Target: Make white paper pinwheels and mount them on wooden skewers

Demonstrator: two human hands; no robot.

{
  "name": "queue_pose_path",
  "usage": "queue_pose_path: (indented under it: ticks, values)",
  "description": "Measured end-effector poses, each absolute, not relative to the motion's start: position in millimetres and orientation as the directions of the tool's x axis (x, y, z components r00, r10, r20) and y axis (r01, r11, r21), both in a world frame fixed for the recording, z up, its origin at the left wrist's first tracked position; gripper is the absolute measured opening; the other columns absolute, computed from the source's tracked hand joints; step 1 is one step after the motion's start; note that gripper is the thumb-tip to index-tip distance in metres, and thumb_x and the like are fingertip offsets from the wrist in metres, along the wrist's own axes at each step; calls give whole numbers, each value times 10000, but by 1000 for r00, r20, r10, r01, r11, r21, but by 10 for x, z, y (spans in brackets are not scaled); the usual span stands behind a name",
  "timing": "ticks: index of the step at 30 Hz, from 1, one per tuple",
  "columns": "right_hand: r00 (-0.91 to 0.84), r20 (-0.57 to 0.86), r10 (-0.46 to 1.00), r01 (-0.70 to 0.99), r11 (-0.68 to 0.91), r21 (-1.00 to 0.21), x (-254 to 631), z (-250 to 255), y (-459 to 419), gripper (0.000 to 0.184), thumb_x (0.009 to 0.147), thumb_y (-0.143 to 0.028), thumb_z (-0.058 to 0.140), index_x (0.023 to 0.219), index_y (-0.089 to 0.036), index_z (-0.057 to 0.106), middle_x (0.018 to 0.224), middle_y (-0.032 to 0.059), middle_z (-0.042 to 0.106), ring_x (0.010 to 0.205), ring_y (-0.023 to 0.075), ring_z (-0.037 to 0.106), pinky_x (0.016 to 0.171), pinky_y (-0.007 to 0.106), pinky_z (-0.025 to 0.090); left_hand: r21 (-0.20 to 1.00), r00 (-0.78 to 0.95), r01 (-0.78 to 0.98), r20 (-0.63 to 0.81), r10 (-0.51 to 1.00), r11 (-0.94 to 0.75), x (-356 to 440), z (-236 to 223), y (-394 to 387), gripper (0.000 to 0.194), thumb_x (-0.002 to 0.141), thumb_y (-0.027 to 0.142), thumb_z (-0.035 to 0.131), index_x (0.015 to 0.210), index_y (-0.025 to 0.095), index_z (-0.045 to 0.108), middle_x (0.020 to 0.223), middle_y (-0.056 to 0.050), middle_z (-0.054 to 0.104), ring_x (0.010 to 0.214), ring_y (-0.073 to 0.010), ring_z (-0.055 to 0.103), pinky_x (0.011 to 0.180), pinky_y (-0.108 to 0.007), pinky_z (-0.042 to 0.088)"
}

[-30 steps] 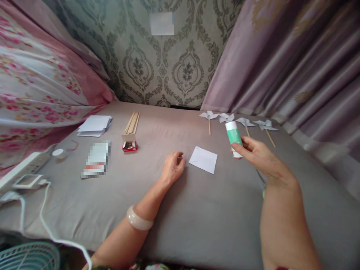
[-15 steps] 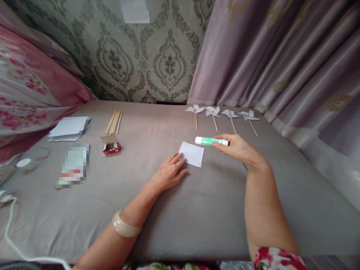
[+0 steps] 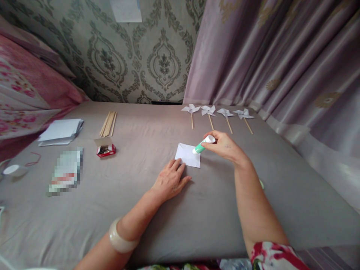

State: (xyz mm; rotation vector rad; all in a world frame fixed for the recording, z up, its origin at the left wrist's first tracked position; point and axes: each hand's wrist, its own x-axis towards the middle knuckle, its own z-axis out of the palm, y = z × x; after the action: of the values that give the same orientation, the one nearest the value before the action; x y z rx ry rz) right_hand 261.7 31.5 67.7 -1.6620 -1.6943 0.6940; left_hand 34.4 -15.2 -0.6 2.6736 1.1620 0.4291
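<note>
My right hand (image 3: pixel 222 144) is closed round a green and white glue stick (image 3: pixel 200 146). The stick is tilted, its lower end at the right part of a white folded paper (image 3: pixel 186 153); whether it touches the paper is hard to tell. My left hand (image 3: pixel 172 178) lies flat on the table with its fingers apart, fingertips on the paper's lower left edge. Behind my right hand lie several white paper pinwheels (image 3: pixel 208 110) on wooden sticks, in a row. A small pale green piece (image 3: pixel 261 184) shows partly behind my right forearm.
On the left are a stack of white paper (image 3: pixel 60 131), several wooden sticks (image 3: pixel 108 123), an open red box (image 3: pixel 106 150) with small metal pieces, a pixelated packet (image 3: pixel 66 170) and a white roll (image 3: pixel 14 170). Curtains (image 3: pixel 270 67) border the grey cloth-covered table (image 3: pixel 135 176) on the right.
My right hand has brought the glue stick leftward to the paper and tilted it from level to slanting down. My left hand stays at the paper's edge. The view has shifted slightly.
</note>
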Motion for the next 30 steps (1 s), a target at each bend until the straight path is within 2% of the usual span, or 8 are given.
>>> queue_pose_path:
  ticks: [11,21,27,30]
  values:
    - [-55,132,990,667,135,-732,2406,572,321,303,667,-264,644,952,-163,631,767,12,661,665,143,579,594,228,412,298,648,677,190,737,-672,337,-36,-134,464,912,468,402,1205,136,539,1286,-170,496,1178,-284,458,1006,-443,404]
    - [-111,151,982,710,185,-680,2215,589,280,276,690,-217,624,962,-172,631,762,13,665,647,137,571,617,236,408,320,643,667,209,737,-673,334,-31,-129,412,913,458,403,1177,178,551,1252,-148,512,1157,-280,467,979,-459,417]
    - [-100,165,981,733,185,-654,2141,568,284,274,702,-221,622,971,-173,627,780,19,663,647,134,555,630,239,407,284,643,687,192,741,-669,351,-5,-91,379,922,431,393,1161,186,556,1226,-132,532,1124,-264,494,951,-436,436]
    - [-102,166,981,720,188,-668,2154,530,301,277,705,-231,631,974,-169,620,799,21,665,650,130,557,631,236,411,277,633,700,187,751,-658,355,-42,-49,414,922,442,390,1188,170,552,1276,-144,523,1189,-286,470,982,-455,416]
